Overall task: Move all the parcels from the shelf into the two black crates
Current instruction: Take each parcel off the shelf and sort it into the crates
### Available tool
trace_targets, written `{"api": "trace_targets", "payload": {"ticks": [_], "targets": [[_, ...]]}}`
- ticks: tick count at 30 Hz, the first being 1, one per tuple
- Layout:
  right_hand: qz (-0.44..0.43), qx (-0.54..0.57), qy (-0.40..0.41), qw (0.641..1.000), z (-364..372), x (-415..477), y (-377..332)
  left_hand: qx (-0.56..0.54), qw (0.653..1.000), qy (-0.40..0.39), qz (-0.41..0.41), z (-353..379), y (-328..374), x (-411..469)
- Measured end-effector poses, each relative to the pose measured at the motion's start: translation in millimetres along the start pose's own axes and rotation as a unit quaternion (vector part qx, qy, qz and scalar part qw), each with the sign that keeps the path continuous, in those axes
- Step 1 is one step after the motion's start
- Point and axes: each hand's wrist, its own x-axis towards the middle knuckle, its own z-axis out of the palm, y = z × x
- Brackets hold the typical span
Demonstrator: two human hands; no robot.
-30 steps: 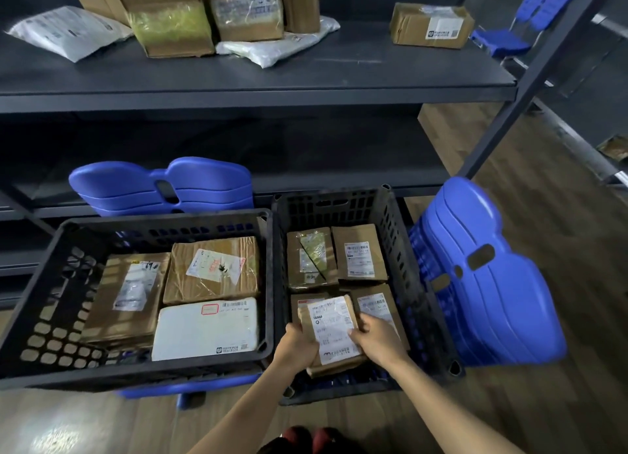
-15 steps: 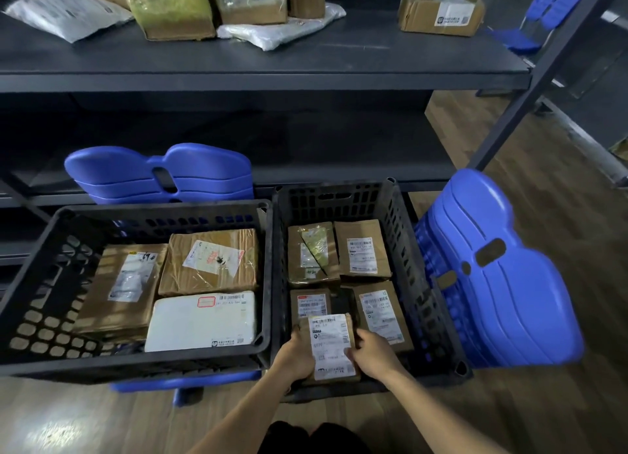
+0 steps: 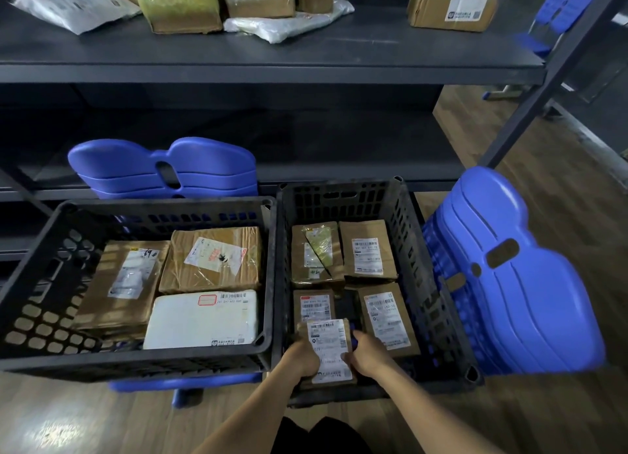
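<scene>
Both hands grasp a small brown parcel (image 3: 331,346) at the near end of the right black crate (image 3: 441,283). The left hand (image 3: 302,358) curls round its left edge and the right hand (image 3: 368,356) round its right edge, with the label facing up between them. It seems to rest on something beneath, though the hands hide that. Beyond it lie four more labelled parcels (image 3: 368,249). The left black crate (image 3: 40,283) shows three parcels (image 3: 210,260). Farther off, the shelf (image 3: 306,56) bears cardboard boxes (image 3: 452,8) and white mailers (image 3: 74,6).

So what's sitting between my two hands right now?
In the head view, a small brown parcel with a white label, gripped by the left hand and right hand.
</scene>
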Motion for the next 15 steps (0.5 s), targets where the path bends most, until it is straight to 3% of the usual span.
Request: {"api": "trace_targets", "payload": {"ticks": [11, 15], "targets": [[0.040, -0.055, -0.056, 0.996, 7.1, 22.7, 1.5, -0.036, 0.999, -0.007, -0.020, 12.5, -3.0, 18.8], [0.047, -0.064, -0.064, 0.995, 9.0, 28.2, 1.7, 0.014, 1.000, -0.006, -0.015, 12.9, -2.6, 25.3]]}}
